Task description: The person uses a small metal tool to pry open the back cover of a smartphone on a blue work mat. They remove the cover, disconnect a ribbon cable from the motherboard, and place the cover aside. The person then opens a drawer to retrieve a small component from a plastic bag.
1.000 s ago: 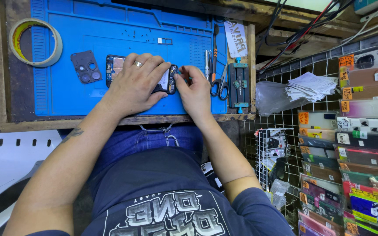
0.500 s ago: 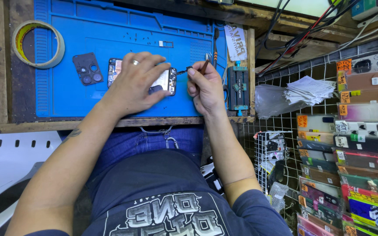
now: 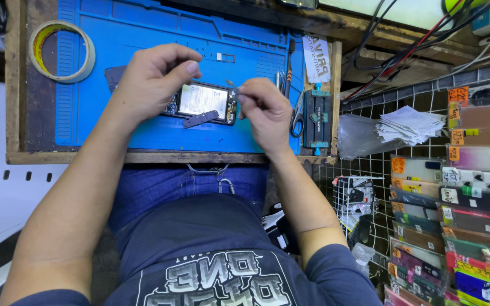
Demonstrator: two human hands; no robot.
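An opened phone (image 3: 202,101) lies flat on the blue work mat (image 3: 143,34), its inner side up. A dark narrow cover plate (image 3: 202,119) rests loose at the phone's near edge. My left hand (image 3: 151,79) hovers above the phone's left end with thumb and forefinger pinched; anything between them is too small to see. My right hand (image 3: 265,110) is lifted just right of the phone and pinches a thin small tool (image 3: 232,85) whose tip points left toward my left fingers.
A roll of tape (image 3: 60,51) lies at the mat's left. Scissors (image 3: 297,118), upright tools and a blue clamp jig (image 3: 317,116) line the wooden tray's right side. A wire rack (image 3: 358,204), folded bags (image 3: 409,124) and stacked phone cases (image 3: 472,187) fill the right.
Both hands have lifted off the phone and come together above it. The phone now lies uncovered, with a loose dark plate at its near edge.
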